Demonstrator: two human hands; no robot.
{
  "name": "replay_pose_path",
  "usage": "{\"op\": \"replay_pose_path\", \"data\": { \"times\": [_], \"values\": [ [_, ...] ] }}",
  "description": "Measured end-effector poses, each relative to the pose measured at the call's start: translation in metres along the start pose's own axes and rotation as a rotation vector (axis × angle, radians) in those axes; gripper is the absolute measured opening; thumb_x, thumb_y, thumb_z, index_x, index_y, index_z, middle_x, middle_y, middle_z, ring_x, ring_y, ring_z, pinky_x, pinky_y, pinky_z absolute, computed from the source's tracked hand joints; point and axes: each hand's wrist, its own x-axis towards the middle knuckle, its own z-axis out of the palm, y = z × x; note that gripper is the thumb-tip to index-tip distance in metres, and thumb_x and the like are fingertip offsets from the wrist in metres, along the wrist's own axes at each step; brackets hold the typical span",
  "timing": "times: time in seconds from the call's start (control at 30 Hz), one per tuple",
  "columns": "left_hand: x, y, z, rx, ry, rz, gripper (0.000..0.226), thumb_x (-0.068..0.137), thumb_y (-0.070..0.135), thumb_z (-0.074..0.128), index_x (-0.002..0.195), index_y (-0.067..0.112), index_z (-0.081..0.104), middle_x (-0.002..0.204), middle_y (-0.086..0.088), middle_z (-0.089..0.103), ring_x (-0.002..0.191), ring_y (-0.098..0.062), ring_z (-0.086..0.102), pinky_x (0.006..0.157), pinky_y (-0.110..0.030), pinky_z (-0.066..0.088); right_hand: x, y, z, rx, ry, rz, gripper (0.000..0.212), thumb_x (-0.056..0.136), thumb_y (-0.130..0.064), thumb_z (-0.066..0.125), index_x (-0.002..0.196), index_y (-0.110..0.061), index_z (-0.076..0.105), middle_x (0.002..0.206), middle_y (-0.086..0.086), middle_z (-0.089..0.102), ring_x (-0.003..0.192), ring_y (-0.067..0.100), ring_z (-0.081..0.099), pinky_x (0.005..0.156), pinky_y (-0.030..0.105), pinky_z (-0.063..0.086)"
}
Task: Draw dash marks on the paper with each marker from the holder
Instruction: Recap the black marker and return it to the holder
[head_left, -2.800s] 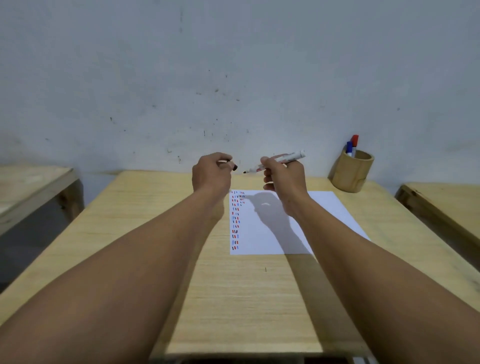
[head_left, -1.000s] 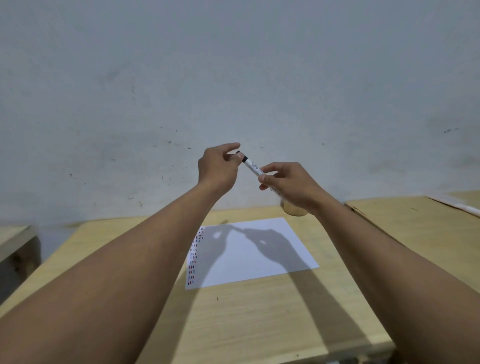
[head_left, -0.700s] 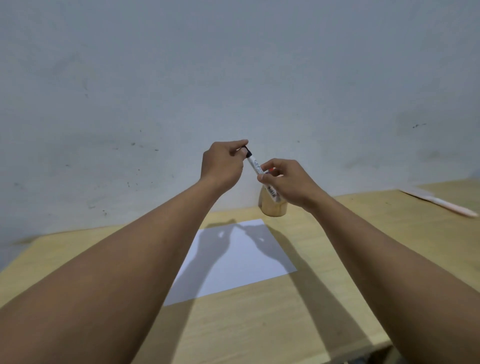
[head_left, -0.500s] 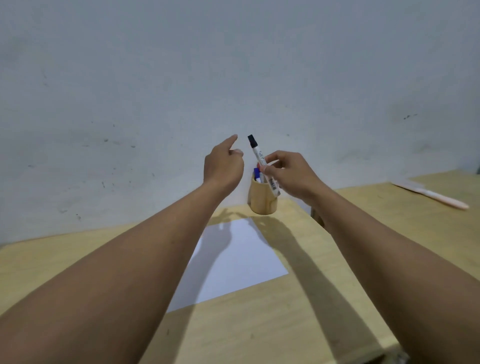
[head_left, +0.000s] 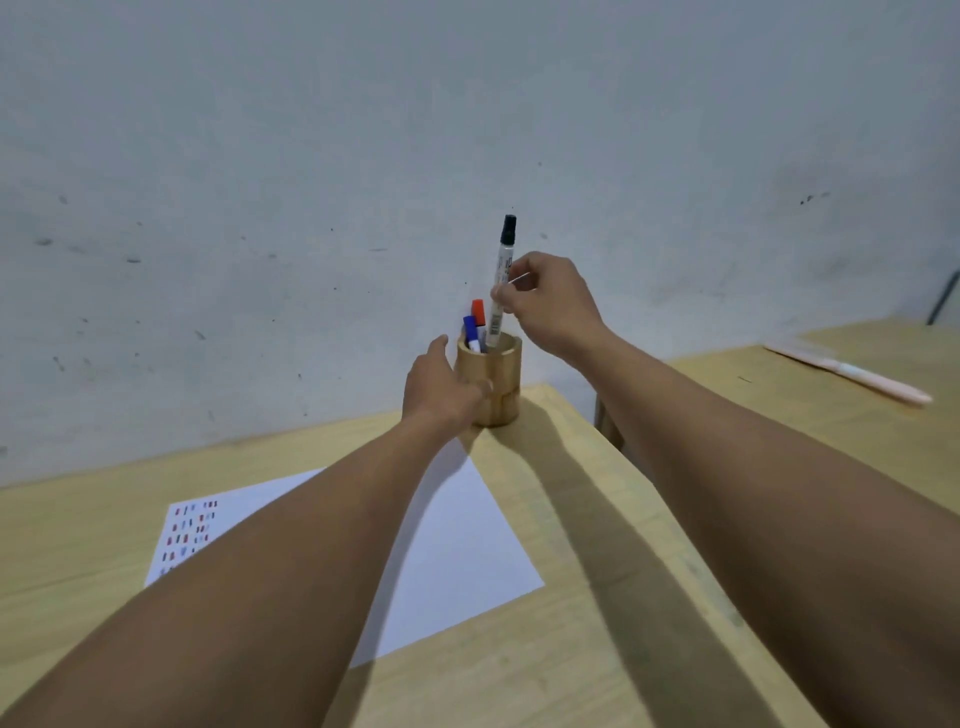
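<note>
A round bamboo holder (head_left: 497, 376) stands at the table's far right corner. In it stand a blue-capped marker (head_left: 471, 332) and a red-capped marker (head_left: 478, 312). My right hand (head_left: 545, 304) pinches a capped black marker (head_left: 501, 270) upright, its lower end dipping into the holder's mouth. My left hand (head_left: 439, 387) rests against the holder's left side, thumb raised by the rim. The white paper (head_left: 457, 535) lies nearer me, with rows of red, blue and black dashes (head_left: 189, 527) along its left edge, partly hidden by my left forearm.
The wooden table (head_left: 597, 597) ends just right of the holder, with a gap before a second table (head_left: 831, 415) that carries a pale pink pen-like object (head_left: 862, 376). A grey wall stands right behind the holder.
The cap went onto the black marker, then my left hand let go and dropped to the holder's side. My right hand turned the marker upright and lowered it into the holder. My head turned right.
</note>
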Motion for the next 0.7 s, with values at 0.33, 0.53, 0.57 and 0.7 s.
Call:
{"op": "replay_pose_path", "data": {
  "times": [0.33,0.53,0.57,0.7],
  "values": [
    [0.013,-0.017,0.026,-0.072,0.009,0.076,0.064,0.077,0.032,0.077,0.134,0.022,0.049,0.119,0.001,0.064,0.103,-0.022,0.061,0.089,-0.041,0.055,0.013,0.032,0.024,-0.199,-0.075,0.066,0.015,0.097,-0.024,0.064,0.110,-0.017,0.064,0.101,0.005,0.069,0.086,0.020,0.067,0.067,0.028,0.053],
    [0.015,-0.021,0.027,-0.071,0.009,0.087,0.064,0.077,0.035,0.077,0.133,0.024,0.049,0.115,0.004,0.064,0.099,-0.020,0.063,0.085,-0.042,0.057,0.014,0.043,0.030,-0.255,-0.137,0.140,0.022,0.087,-0.020,0.067,0.086,-0.001,0.078,0.085,0.012,0.075,0.075,0.024,0.065,0.062,0.035,0.051],
    [0.015,-0.022,0.028,-0.080,0.009,0.084,0.063,0.077,0.033,0.077,0.133,0.024,0.049,0.115,0.004,0.065,0.099,-0.020,0.063,0.085,-0.041,0.057,0.014,0.043,0.031,-0.264,-0.140,0.148,0.024,0.084,-0.021,0.068,0.084,0.002,0.077,0.078,0.010,0.072,0.069,0.023,0.061,0.059,0.035,0.047],
    [0.016,-0.023,0.028,-0.071,0.016,0.099,0.062,0.079,0.032,0.076,0.134,0.025,0.048,0.114,0.005,0.064,0.100,-0.019,0.063,0.085,-0.040,0.056,0.017,0.042,0.032,-0.289,-0.116,0.141,0.028,0.087,-0.026,0.074,0.078,0.000,0.071,0.074,0.004,0.067,0.065,0.020,0.057,0.058,0.031,0.043]
  ]
}}
